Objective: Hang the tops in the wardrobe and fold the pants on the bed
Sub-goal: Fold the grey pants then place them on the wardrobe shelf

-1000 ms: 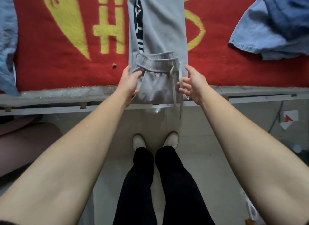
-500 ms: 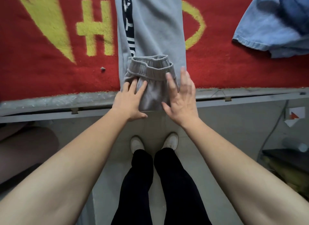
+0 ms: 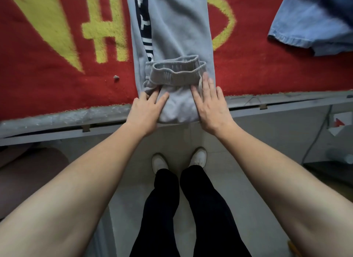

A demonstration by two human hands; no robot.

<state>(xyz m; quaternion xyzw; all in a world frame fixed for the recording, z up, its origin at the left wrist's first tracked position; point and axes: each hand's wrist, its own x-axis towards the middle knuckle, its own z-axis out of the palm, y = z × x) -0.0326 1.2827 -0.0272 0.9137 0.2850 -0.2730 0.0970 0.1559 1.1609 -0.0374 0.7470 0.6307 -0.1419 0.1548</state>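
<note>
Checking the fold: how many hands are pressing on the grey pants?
2: the left hand presses the folded grey pants at left, the right hand lies flat at right.

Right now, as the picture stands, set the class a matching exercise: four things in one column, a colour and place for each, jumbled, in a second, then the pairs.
1 pants
2 blanket
3 denim garment
4 shoes

A white, on the floor
B red and yellow, covering the bed
C grey, pressed under the left hand and right hand
D blue, at the bed's right

Pairs: 1-C, 2-B, 3-D, 4-A
</note>
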